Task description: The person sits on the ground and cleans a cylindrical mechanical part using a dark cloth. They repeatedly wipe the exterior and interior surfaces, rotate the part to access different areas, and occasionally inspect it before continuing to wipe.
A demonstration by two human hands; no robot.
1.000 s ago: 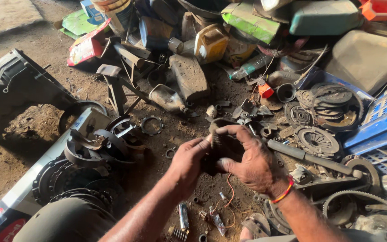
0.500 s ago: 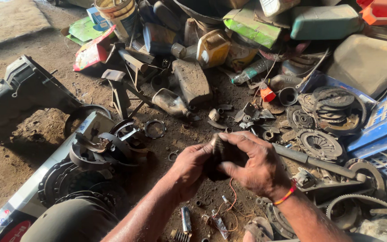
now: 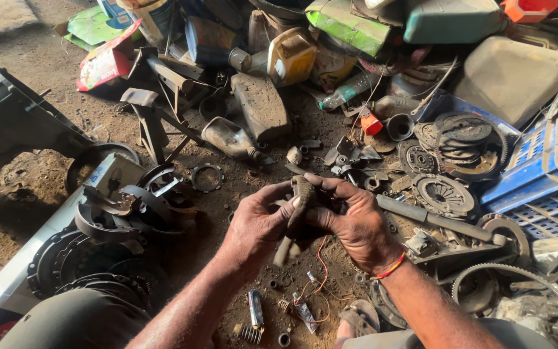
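Two bare hands meet over a dirt floor littered with greasy scrap. Between them is a dark, curved metal part (image 3: 303,205), worn and rusty, held up off the ground near the middle of the scene. The left hand (image 3: 258,226) closes on its left side, thumb and fingertips pinched against the upper edge. The right hand (image 3: 355,222), which wears a red and yellow thread at the wrist, wraps around the right side with fingers curled tight. Both hands are clamped on this one piece; its lower end is blurred, so its exact shape cannot be told.

Just below the hands, on the near ground, lie a small spark plug (image 3: 256,308), a coil spring (image 3: 249,334) and a loose orange wire (image 3: 321,268). To the left sits a heap of curved brake shoes (image 3: 114,213) on a pale board, with a round clutch assembly (image 3: 75,262) nearer still. A ring-shaped part (image 3: 206,177) lies on the dirt beyond the left hand.

To the right, a clutch plate (image 3: 444,194) lies flat beside a long steel bar (image 3: 440,220), and a stack of toothed discs (image 3: 463,143) rests farther off. A blue plastic crate (image 3: 537,181) stands at the far right. A large toothed gear ring (image 3: 518,291) is at the near right. Along the far edge are a yellow oil can (image 3: 290,57), a clear plastic bottle (image 3: 347,92) lying down, and a beige jerrycan (image 3: 515,77).
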